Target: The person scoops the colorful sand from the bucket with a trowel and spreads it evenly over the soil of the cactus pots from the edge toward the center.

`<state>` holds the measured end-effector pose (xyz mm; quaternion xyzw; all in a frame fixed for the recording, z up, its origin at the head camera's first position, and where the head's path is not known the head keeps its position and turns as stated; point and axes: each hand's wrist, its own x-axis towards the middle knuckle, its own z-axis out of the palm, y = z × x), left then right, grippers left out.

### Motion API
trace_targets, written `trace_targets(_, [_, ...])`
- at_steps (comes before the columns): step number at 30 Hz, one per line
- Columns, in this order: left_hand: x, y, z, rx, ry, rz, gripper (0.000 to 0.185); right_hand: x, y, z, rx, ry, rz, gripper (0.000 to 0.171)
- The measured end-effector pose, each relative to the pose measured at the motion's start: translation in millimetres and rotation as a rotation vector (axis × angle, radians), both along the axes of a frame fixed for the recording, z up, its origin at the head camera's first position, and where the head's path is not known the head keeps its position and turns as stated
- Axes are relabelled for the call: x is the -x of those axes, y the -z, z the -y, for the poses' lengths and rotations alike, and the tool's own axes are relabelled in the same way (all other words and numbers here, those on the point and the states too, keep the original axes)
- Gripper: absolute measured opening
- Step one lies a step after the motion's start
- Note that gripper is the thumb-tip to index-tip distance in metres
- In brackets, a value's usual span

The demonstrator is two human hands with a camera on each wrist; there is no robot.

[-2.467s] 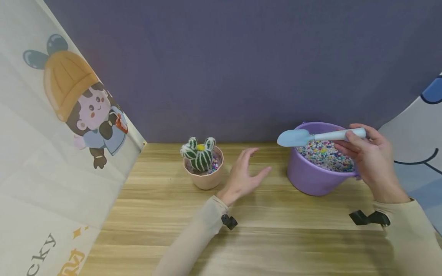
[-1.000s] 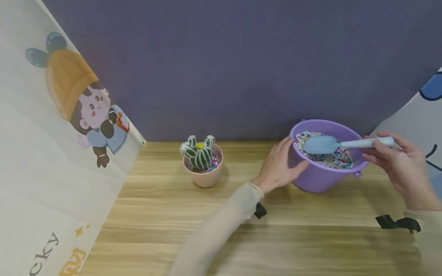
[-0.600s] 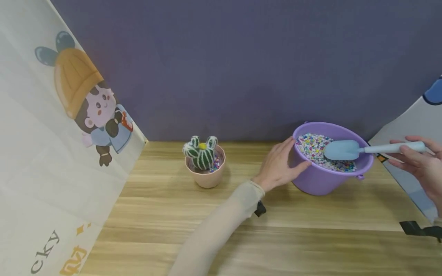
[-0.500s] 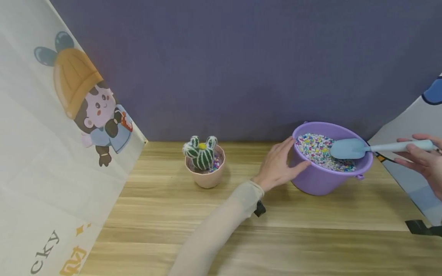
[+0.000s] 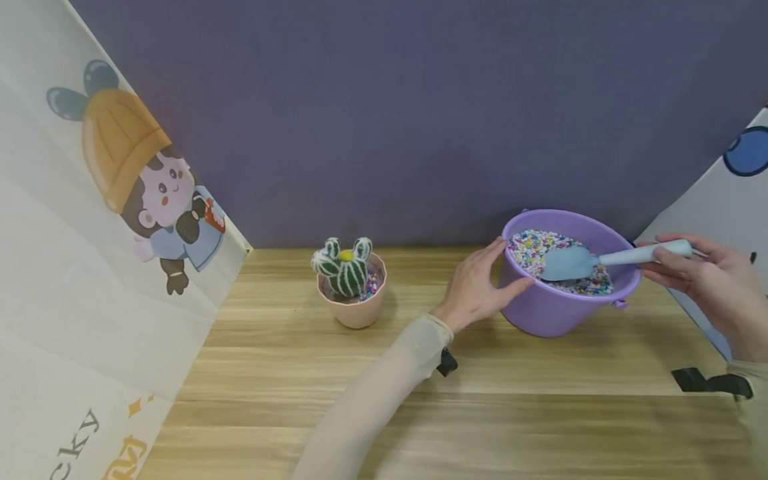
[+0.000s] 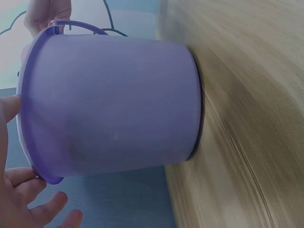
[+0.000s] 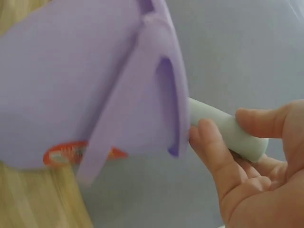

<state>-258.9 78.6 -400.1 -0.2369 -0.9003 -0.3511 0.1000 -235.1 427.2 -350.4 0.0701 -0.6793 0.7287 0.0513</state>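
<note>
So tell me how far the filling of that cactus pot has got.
Done: some coloured beads already lie in the pink pot beside the cactus. In hand: the right hand holds the blue scoop, its blade down in the beads of the purple bucket, which the left hand steadies at its side. Left: this scoop has not yet been lifted or carried over, and the pot looks only partly filled.

In the right wrist view the purple bucket (image 7: 71, 90) hides the scoop's (image 7: 228, 130) blade, in the left wrist view the bench (image 6: 247, 95) is blurred, and the head view's edge crops the right hand's (image 5: 711, 290) wrist.
</note>
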Motion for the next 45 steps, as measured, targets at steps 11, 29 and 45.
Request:
trace_targets(11, [2.5,-1.9,1,-0.007,-0.004,-0.005,0.084,6.2,-0.6,37,0.03,-0.008,0.062,0.012])
trace_targets(29, [3.9,1.9,2,-0.032,0.019,0.004,0.086,-4.4,1.0,14,0.298,-0.003,0.023,0.016])
trace_targets(45, [4.5,2.4,2,-0.039,0.016,0.004,0.087,-11.3,-0.6,7,0.489,-0.049,0.016,0.021])
